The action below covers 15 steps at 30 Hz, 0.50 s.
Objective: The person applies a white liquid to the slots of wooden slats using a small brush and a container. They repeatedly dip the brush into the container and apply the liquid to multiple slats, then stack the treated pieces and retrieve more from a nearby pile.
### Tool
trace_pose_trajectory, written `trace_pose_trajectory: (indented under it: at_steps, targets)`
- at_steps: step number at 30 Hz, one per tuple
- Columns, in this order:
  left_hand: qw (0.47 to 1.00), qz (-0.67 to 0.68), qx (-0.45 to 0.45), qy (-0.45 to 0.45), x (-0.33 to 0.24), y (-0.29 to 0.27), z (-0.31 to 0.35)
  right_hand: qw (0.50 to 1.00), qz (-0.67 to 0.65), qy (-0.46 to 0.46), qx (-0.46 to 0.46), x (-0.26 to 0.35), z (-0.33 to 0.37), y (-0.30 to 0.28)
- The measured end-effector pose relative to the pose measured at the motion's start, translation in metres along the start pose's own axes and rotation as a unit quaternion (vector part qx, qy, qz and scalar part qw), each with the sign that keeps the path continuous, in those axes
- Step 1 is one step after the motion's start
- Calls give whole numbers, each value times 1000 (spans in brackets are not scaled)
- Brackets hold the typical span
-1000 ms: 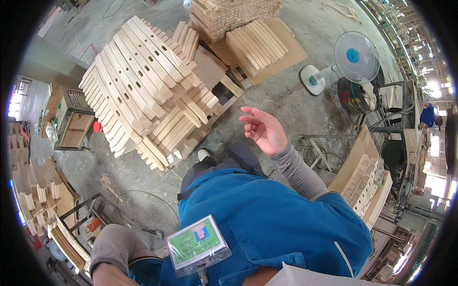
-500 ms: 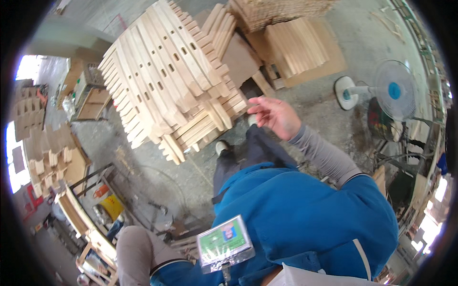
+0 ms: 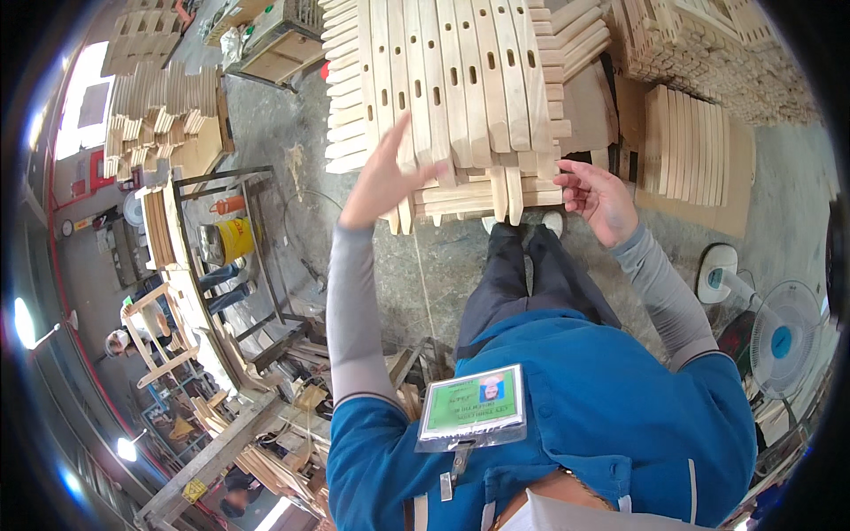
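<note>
A big stack of pale wooden slats [image 3: 447, 84] with oval slots lies ahead of me, its layers crossing one another. My left hand [image 3: 390, 177] is over the stack's near left corner, thumb and fingers spread, with nothing in it. By the near right corner is my right hand [image 3: 600, 202], its fingers loosely bent and apart, holding nothing that I can see. Whether its fingertips touch the slat ends cannot be made out. Short slat ends [image 3: 506, 193] stick out toward me between the two hands.
On the right, more slats [image 3: 686, 146] lie on cardboard, near a standing fan [image 3: 784, 341]. A large wood stack [image 3: 708, 53] rises behind them. To the left are a metal frame [image 3: 257, 173], a yellow bucket [image 3: 227, 241], another wood pile [image 3: 164, 115] and a person [image 3: 146, 323] farther off.
My left hand has come up from low at the left to the stack's near corner. My view has turned, and I now face the stack squarely, with my right hand at its right corner.
</note>
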<state>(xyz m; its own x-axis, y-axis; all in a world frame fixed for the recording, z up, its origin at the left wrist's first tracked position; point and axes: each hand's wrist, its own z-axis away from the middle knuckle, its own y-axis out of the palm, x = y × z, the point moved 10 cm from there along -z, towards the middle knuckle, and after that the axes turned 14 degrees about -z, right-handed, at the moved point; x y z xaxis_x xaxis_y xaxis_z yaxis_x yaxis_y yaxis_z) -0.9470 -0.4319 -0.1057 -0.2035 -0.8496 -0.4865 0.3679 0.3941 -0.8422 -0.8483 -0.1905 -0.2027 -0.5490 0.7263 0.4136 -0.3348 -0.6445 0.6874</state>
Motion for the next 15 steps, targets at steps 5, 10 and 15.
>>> trace_pose_trajectory:
  at_steps: [5,10,15]
  targets:
    - [969,-147,-50,-194,117,41,-82,999,-9,5,-37,-15,-5,3]
    - [943,-112,-15,-313,147,55,-125,996,-24,-22,-88,-24,-4,-5]
    - [942,-177,-29,-284,136,49,-136,992,-56,-44,-103,-38,-26,-7]
